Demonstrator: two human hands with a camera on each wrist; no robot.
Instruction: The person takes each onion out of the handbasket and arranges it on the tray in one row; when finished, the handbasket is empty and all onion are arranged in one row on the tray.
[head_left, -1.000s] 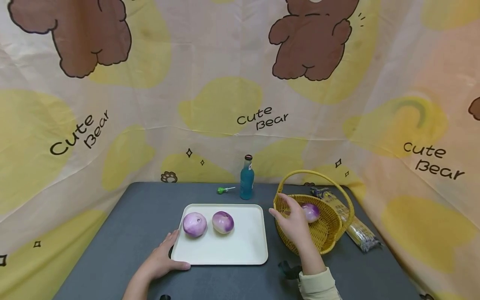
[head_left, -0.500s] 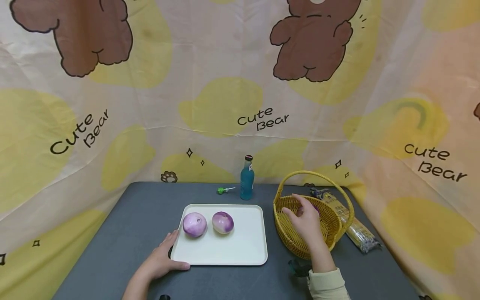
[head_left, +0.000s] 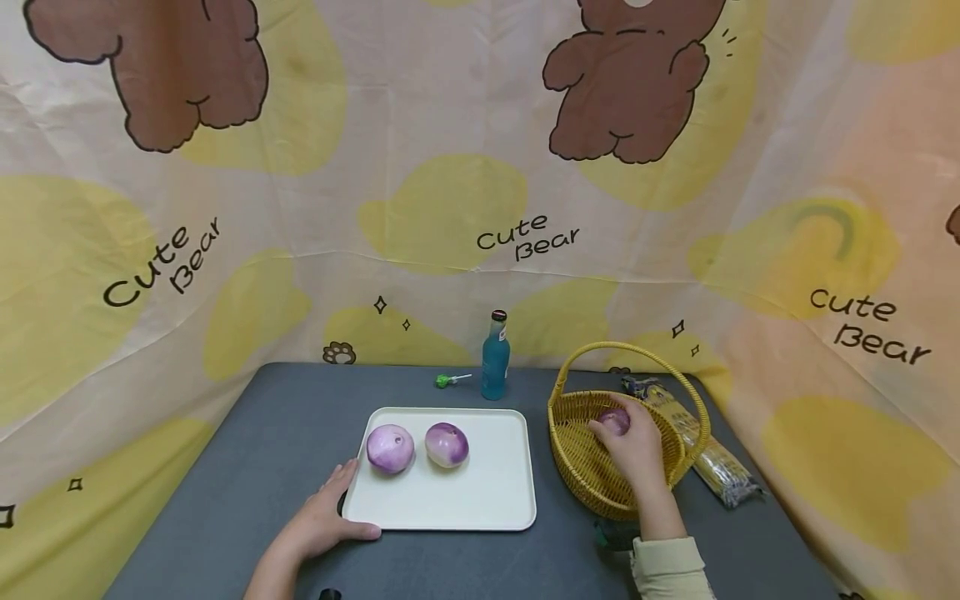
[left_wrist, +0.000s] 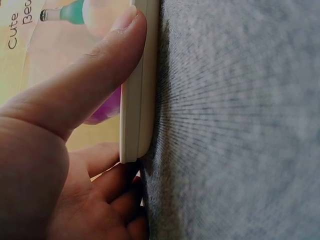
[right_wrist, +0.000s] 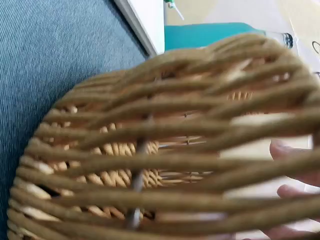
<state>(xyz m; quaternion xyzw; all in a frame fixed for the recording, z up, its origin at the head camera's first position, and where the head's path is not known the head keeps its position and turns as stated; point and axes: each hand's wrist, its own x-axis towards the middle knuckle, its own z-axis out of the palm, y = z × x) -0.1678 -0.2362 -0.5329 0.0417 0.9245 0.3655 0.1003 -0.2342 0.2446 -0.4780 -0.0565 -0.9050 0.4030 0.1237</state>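
My left hand [head_left: 322,515] holds the near left corner of a white tray [head_left: 487,492]. In the left wrist view, its thumb lies on the rim of the tray and its fingers bend at the corner. Two purple onions lie on the tray, a paler one [head_left: 390,449] at left and a darker one [head_left: 447,445] beside it. Inside a yellow wicker basket [head_left: 581,479], my right hand [head_left: 637,442] grips another purple onion [head_left: 615,421] between thumb and fingers. The basket's weave mostly hides that hand in the right wrist view.
Behind the tray stands a blue bottle [head_left: 494,362], with a green lollipop [head_left: 442,381] to its left. A clear packet of yellow sticks [head_left: 712,458] lies right of the basket. The basket's tall handle [head_left: 630,344] arches over it. A printed cloth hangs behind the grey table [head_left: 247,467].
My right hand has moved right and closed around the onion inside the basket. My left hand has stayed at the tray's corner.
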